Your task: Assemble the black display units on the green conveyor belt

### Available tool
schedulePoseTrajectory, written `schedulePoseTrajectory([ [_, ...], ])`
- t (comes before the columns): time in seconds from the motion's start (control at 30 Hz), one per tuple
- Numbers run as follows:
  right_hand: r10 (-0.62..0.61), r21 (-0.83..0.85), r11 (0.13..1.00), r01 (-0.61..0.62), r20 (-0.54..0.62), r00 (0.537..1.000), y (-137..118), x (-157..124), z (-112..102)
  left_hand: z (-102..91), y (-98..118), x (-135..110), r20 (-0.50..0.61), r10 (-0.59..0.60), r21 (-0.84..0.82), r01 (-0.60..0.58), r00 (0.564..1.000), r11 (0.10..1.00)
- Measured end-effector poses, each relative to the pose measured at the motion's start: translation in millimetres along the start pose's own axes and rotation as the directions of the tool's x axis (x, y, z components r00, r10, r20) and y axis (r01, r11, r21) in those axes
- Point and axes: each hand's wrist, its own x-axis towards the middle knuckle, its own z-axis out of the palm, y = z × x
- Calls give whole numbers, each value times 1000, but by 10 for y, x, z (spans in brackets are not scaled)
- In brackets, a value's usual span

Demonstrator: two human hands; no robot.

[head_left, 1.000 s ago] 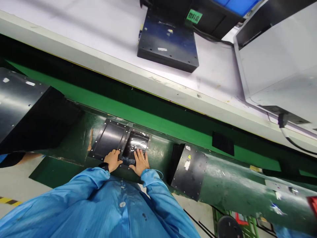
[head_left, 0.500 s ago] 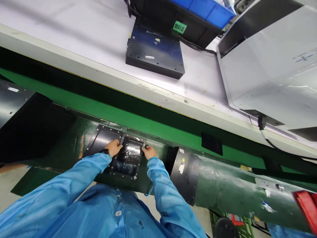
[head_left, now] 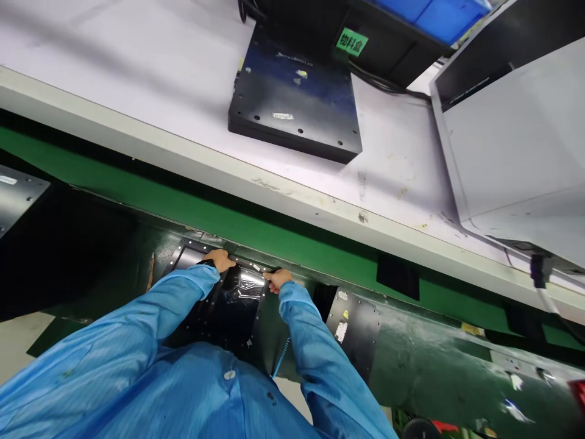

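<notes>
A flat black rectangular panel (head_left: 237, 303) lies on the dark green bench in front of me. Its middle is glossy with bright reflections, and screws or holes dot its border. My left hand (head_left: 222, 260) is at the panel's upper left corner, fingers closed on its edge. At the upper right corner my right hand (head_left: 278, 280) pinches the edge between thumb and bent fingers. Whether a thin film lies between the fingers is too small to tell. A second black framed panel (head_left: 186, 256) lies just left, partly hidden by my left sleeve.
A black flat box (head_left: 297, 103) rests on the white upper shelf (head_left: 173, 91), before a black bin (head_left: 388, 52) with a green label. A white machine (head_left: 525, 140) stands at right. Another black box (head_left: 354, 329) lies right of my arm. A coiled blue cord (head_left: 282, 356) hangs by my right sleeve.
My view has shifted, and the shelf looks nearer. Both hands have moved up along the panel's sides to its upper corners.
</notes>
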Motion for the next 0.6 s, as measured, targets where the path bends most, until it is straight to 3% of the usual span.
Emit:
schedulePoseTrajectory([
  [0.27, -9, 6, 1000, 10, -48, 999, -39, 0, 0, -4, 2, 45, -36, -32, -58, 30, 999, 998],
  [0.37, -67, -48, 997, 59, -196, 978, -3, -169, 67, 92, -31, -129, -87, 1, -56, -6, 996, 998],
  [0.47, -149, -155, 983, 101, -338, 929, 364, -516, 425, 467, -264, -498, -91, 5, -13, -6, 996, 1000],
  [0.6, -142, -191, 976, 106, -188, 972, 1173, -1140, 1161, 1144, -761, -1142, 17, -33, 44, 33, 999, 998],
])
